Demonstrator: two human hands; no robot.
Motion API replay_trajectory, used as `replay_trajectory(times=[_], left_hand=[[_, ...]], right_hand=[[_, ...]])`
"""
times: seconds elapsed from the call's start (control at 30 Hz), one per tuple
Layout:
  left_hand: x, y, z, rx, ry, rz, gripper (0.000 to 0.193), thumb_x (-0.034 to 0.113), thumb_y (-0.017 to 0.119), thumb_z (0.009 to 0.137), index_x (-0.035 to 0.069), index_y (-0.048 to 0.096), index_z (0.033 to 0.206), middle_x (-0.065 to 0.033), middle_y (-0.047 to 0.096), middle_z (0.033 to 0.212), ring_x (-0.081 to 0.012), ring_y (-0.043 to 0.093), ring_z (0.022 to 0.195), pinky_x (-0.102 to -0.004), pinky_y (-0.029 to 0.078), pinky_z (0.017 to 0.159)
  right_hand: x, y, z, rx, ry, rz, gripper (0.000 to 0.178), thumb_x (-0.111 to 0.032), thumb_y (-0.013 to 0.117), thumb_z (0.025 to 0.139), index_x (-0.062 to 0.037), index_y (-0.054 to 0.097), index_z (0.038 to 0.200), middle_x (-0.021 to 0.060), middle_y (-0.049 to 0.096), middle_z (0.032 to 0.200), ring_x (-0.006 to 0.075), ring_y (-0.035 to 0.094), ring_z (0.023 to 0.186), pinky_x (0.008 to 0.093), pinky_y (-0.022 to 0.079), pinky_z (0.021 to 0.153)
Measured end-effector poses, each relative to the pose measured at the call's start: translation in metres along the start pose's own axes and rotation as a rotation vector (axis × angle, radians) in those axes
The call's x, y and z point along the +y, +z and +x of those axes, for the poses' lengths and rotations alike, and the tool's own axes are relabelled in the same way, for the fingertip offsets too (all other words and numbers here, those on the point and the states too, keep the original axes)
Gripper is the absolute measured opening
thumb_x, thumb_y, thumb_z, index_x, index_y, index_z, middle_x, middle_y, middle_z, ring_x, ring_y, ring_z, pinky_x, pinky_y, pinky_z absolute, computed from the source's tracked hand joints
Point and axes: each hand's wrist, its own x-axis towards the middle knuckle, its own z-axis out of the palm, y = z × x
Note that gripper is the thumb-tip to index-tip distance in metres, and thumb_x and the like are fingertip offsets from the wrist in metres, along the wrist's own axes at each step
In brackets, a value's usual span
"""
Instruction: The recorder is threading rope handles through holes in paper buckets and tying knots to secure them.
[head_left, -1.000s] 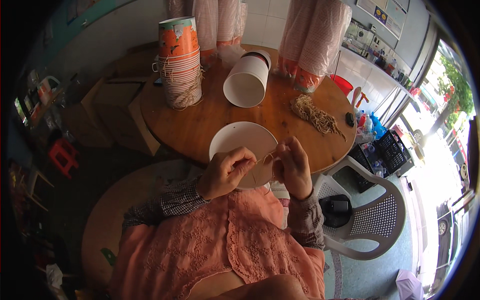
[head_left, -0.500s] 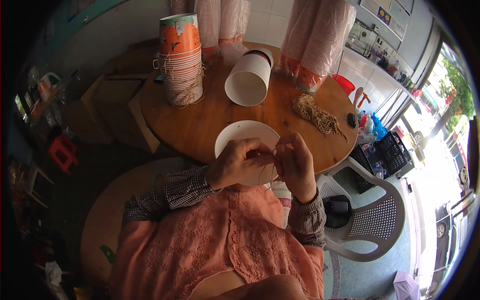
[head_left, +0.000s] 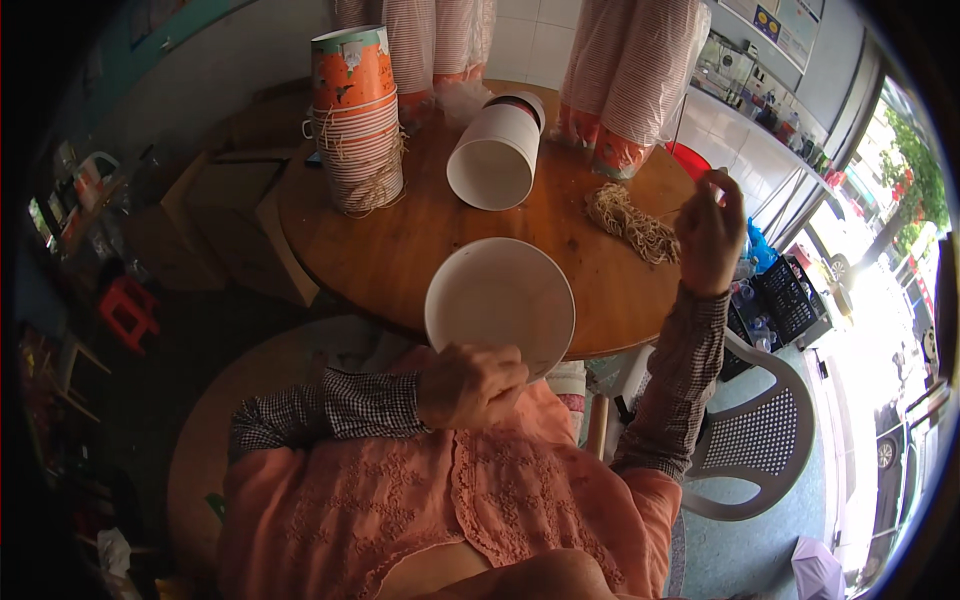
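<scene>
A white paper bucket [head_left: 500, 300] is tilted with its round mouth toward me at the table's near edge. My left hand [head_left: 473, 387] is closed at its near rim; the fingertips are hidden. Raised to the right, my right hand [head_left: 712, 240] has its fingers curled together beside the table's right edge. Whatever the right fingers pinch is too fine to make out. Close to that hand lies a bundle of tan cord [head_left: 632, 224] on the wooden table [head_left: 390, 265].
At the back left stands a stack of orange paper buckets [head_left: 358, 130] hung with cord. Another white bucket [head_left: 492, 160] lies on its side. Plastic-wrapped bucket stacks [head_left: 630, 90] stand behind. A grey plastic chair [head_left: 755, 440] and a black crate [head_left: 785, 300] are at right.
My right hand has moved from the bucket's rim up and out to the right. My left hand has lowered to the near rim, so more of the bucket's inside shows.
</scene>
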Motion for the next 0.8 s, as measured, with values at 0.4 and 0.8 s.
replay_trajectory(times=[0.4,0.8], left_hand=[[-0.026,-0.020,0.022,-0.087,0.310,0.334,0.008,0.010,0.060,0.080,0.008,0.064,0.086,-0.0022,0.059,0.076,-0.0168,0.060,0.071,-0.0325,0.047,0.074],[-0.097,-0.039,0.036,0.218,0.024,0.251,0.026,0.006,0.062,0.084,0.006,0.065,0.109,-0.0118,0.062,0.104,-0.0265,0.059,0.100,-0.0366,0.044,0.091]], right_hand=[[-0.029,0.017,-0.038,-0.231,0.105,0.006,0.015,-0.010,0.048,0.097,-0.0037,0.055,0.108,-0.0023,0.047,0.060,0.0031,0.038,0.046,0.0189,0.028,0.041],[-0.088,0.116,-0.025,-0.741,0.051,0.077,0.014,-0.004,0.051,0.094,0.0013,0.059,0.105,0.0009,0.059,0.073,0.0027,0.049,0.052,0.0178,0.038,0.044]])
